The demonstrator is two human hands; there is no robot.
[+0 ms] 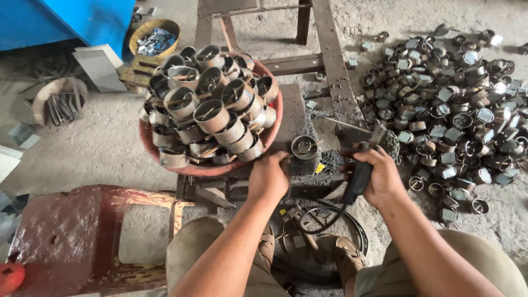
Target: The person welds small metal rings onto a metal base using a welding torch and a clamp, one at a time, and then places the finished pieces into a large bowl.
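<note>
Floor pile (451, 104) of metal rings spreads right. Red basin (165, 157) left, heaped with rings. Steel block (300, 124) between them carries 1 ring (304, 147). Right hand (374, 176) clamped on welding holder (360, 179), rod tip near ring. Left hand (269, 176) closed, just beside ring; contents unclear.

A metal workshop: a gritty concrete floor (99, 148) strewn with a heap of metal rings (451, 110), a red basin (165, 157) piled with more, and a rusty steel frame (330, 60).
</note>
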